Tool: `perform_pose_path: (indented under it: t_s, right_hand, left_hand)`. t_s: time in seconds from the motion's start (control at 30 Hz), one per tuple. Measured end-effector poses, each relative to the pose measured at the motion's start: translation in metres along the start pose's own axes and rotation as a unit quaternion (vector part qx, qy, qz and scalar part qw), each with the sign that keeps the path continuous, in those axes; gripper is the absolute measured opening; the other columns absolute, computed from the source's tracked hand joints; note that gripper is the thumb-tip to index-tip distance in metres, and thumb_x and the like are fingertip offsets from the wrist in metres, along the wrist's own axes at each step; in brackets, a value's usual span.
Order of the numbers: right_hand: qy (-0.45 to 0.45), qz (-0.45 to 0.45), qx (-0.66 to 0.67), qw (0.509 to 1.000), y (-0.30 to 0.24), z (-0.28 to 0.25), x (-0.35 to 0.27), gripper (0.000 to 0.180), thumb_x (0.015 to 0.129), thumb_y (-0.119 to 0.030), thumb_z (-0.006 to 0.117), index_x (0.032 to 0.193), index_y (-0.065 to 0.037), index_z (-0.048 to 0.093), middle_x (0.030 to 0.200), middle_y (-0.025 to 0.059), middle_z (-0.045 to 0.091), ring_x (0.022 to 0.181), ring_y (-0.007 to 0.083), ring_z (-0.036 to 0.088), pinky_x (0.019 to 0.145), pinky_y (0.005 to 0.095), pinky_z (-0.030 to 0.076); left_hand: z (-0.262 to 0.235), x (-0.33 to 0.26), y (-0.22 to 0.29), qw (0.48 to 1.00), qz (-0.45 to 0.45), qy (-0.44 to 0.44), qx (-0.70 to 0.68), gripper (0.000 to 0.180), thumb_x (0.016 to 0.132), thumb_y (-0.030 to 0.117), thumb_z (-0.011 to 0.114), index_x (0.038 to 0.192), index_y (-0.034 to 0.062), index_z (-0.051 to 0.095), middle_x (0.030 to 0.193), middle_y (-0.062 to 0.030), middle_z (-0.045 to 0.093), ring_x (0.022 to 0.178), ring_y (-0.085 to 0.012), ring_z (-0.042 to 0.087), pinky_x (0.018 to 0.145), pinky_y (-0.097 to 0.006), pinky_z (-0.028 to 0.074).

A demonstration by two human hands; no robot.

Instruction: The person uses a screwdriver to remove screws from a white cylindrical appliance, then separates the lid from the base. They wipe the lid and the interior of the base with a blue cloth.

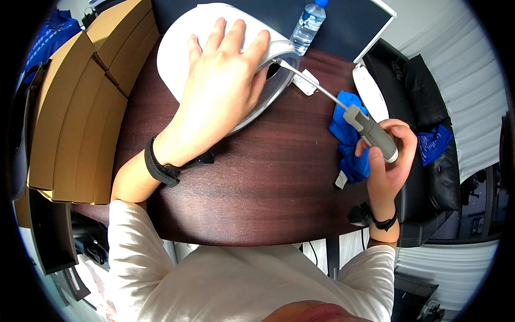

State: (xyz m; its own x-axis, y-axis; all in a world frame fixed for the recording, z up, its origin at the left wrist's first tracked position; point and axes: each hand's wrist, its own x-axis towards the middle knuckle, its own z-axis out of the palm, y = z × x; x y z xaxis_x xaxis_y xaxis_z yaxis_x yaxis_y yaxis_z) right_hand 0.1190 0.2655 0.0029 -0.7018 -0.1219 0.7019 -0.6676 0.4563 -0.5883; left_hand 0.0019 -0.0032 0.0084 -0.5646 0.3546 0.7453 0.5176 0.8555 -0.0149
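A white rounded appliance (177,59) with a grey rim lies tipped on the dark wooden table, at the far side. My left hand (222,80) rests on its white shell, fingers spread flat; the thumb reaches down by the rim. In my right hand (394,161) is a screwdriver (367,129) with a grey handle, gripped between thumb and fingers. Its long metal shaft points up and left, and the tip meets the appliance's edge near a raised handle-like part. What the tip touches there is too small to make out.
Brown cardboard boxes (80,118) line the table's left side. A water bottle (308,27) with a blue cap stands behind the appliance. Near my right hand lie a blue cloth (348,123), a small white piece (306,83) and a long white part (370,91). A black sofa (424,86) is at right.
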Motion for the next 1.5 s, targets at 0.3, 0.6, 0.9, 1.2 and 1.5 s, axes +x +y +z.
perform_pose_path:
  t_s: [0.3, 0.6, 0.9, 1.2, 1.5]
  right_hand:
    - [0.003, 0.101, 0.035, 0.994, 0.001, -0.003, -0.001, 0.031, 0.093, -0.004, 0.061, 0.120, -0.001, 0.047, 0.115, 0.0126, 0.050, 0.091, 0.0170, 0.060, 0.085, 0.0325, 0.049]
    - [-0.038, 0.130, 0.046, 0.990, 0.004, -0.006, -0.002, 0.040, 0.081, 0.009, 0.064, 0.117, -0.002, 0.051, 0.117, 0.0103, 0.051, 0.104, 0.0144, 0.055, 0.093, 0.0289, 0.044]
    - [-0.101, 0.184, 0.035, 0.977, 0.000, -0.003, 0.000, 0.041, 0.082, 0.014, 0.057, 0.121, 0.001, 0.055, 0.116, 0.0128, 0.059, 0.091, 0.0146, 0.064, 0.081, 0.0266, 0.052]
    - [-0.044, 0.185, 0.094, 0.977, 0.014, -0.008, -0.010, 0.036, 0.084, 0.009, 0.054, 0.119, 0.003, 0.056, 0.111, 0.0128, 0.061, 0.090, 0.0165, 0.065, 0.083, 0.0306, 0.052]
    - [0.021, 0.297, 0.109, 0.948, 0.029, -0.005, -0.006, 0.031, 0.090, 0.003, 0.055, 0.121, 0.002, 0.058, 0.101, 0.0117, 0.066, 0.088, 0.0161, 0.064, 0.082, 0.0294, 0.051]
  left_hand:
    - [0.000, 0.000, 0.000, 1.000, -0.004, 0.005, -0.006, 0.050, 0.088, 0.018, 0.070, 0.136, 0.0139, 0.058, 0.137, -0.0240, 0.054, 0.133, -0.0465, 0.048, 0.105, -0.066, 0.038]
    - [0.001, 0.000, 0.000, 1.000, -0.004, 0.002, -0.008, 0.051, 0.088, 0.020, 0.070, 0.137, 0.0144, 0.058, 0.139, -0.0235, 0.053, 0.134, -0.0460, 0.047, 0.105, -0.067, 0.038]
    - [0.001, 0.001, 0.002, 0.997, 0.024, 0.056, -0.038, 0.044, 0.084, 0.018, 0.075, 0.127, 0.0231, 0.066, 0.135, -0.0126, 0.058, 0.134, -0.0384, 0.049, 0.107, -0.065, 0.034]
    - [0.001, 0.001, 0.001, 0.996, 0.051, 0.057, -0.055, 0.029, 0.085, 0.012, 0.073, 0.112, 0.0216, 0.074, 0.124, -0.0053, 0.066, 0.126, -0.0272, 0.057, 0.109, -0.060, 0.035]
    - [-0.001, 0.006, -0.003, 0.989, 0.079, 0.074, -0.105, 0.028, 0.083, 0.010, 0.073, 0.111, 0.0135, 0.073, 0.120, -0.0096, 0.066, 0.117, -0.0305, 0.060, 0.100, -0.045, 0.044]
